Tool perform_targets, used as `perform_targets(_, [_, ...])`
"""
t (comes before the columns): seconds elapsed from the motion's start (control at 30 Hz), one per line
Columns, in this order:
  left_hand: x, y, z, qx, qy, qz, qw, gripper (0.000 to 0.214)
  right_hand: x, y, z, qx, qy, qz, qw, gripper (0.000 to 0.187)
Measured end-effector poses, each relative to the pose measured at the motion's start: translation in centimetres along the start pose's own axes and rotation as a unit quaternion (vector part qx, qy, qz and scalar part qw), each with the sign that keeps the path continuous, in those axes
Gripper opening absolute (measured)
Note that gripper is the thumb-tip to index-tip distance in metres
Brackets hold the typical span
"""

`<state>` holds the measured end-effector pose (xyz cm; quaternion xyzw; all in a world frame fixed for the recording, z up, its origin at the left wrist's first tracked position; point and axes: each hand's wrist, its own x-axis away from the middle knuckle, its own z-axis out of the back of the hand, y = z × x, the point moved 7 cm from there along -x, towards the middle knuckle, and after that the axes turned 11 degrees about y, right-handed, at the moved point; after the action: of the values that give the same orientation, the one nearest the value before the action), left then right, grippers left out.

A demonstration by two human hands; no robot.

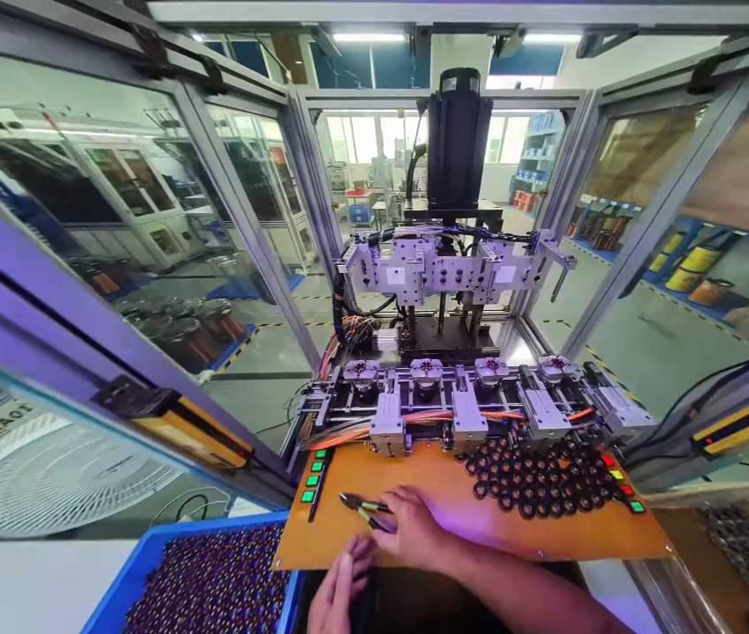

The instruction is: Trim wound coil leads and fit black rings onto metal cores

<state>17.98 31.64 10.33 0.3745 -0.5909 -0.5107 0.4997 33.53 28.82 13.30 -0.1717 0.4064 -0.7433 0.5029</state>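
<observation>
My right hand (415, 530) reaches in from the right over the orange work board (512, 537). Its fingers are closed around the handles of the diagonal cutters (370, 509), whose dark jaws point left and appear apart. Just below, at the board's front edge, my left hand (341, 583) has its fingers stretched out and holds nothing I can see. Many dark ring-shaped parts with coppery centres (527, 508) lie packed together on the right of the board. Behind the board, a row of metal fixtures (427, 372) carries similar small parts.
A blue bin (116, 588) full of small dark parts stands at lower left. Green buttons (312, 481) line the board's left side; coloured buttons (625, 490) line its right. A machine head (444, 271) hangs behind. Yellow side sensor bars (193, 431) and a plastic-lined box (684, 546) flank the board.
</observation>
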Motion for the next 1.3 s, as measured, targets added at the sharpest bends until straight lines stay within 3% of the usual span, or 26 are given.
perform_targets(0.1, [0.1,1.1,-1.2,0.053,-0.022,0.042,0.997,0.058,1.8,-2.3,1.9,-0.103,0.009,-0.007,0.995,0.041])
perform_targets(0.27, [0.2,4.4,-3.7,0.109,-0.086,0.046,0.989,0.06,3.6,-4.7,4.9,-0.252,0.026,-0.045,0.966,0.049])
perform_targets(0.37, [0.1,6.4,-4.4,0.121,-0.13,0.038,0.983,0.053,3.6,-4.4,5.1,-0.349,-0.04,-0.1,0.931,0.055])
perform_targets(0.47, [0.2,8.1,-5.2,0.121,-0.193,0.017,0.974,0.048,3.8,-4.4,4.5,-0.446,-0.178,-0.154,0.863,0.063])
perform_targets(0.53, [0.4,9.1,-5.9,0.118,-0.227,-0.001,0.967,0.049,4.1,-4.9,4.8,-0.494,-0.251,-0.171,0.815,0.058])
perform_targets(0.6, [0.6,9.8,-6.6,0.114,-0.245,-0.02,0.963,0.052,4.3,-5.5,5.8,-0.545,-0.286,-0.189,0.765,0.039])
perform_targets(0.67, [0.7,10.5,-7.5,0.108,-0.257,-0.042,0.96,0.055,4.4,-6.2,6.9,-0.611,-0.306,-0.225,0.695,0.026])
perform_targets(0.73, [0.8,11.0,-8.4,0.099,-0.267,-0.064,0.957,0.06,4.7,-6.7,7.3,-0.65,-0.337,-0.261,0.629,0.029])
perform_targets(0.77, [0.8,11.1,-8.7,0.094,-0.271,-0.073,0.955,0.063,4.8,-6.8,7.4,-0.648,-0.348,-0.266,0.623,0.032])
perform_targets(0.87, [0.1,10.9,-9.0,0.053,-0.264,-0.112,0.956,0.079,4.1,-6.1,7.6,-0.596,-0.333,-0.223,0.696,0.033])
perform_targets(0.97, [-1.5,9.9,-7.8,-0.068,-0.18,-0.206,0.959,0.076,2.7,-5.2,9.0,-0.556,-0.295,-0.171,0.758,0.034])
perform_targets(1.1, [-2.8,7.3,-5.5,-0.171,-0.065,-0.284,0.941,0.045,-0.1,-5.2,13.6,-0.463,-0.294,-0.093,0.831,0.047])
perform_targets(1.23, [-2.5,4.7,-5.5,-0.217,-0.035,-0.353,0.909,0.033,-4.8,-7.3,19.2,-0.307,-0.247,-0.01,0.919,0.046])
perform_targets(1.3, [-2.4,3.6,-6.1,-0.231,-0.032,-0.381,0.895,0.031,-7.6,-8.8,20.8,-0.222,-0.23,0.01,0.947,0.044])
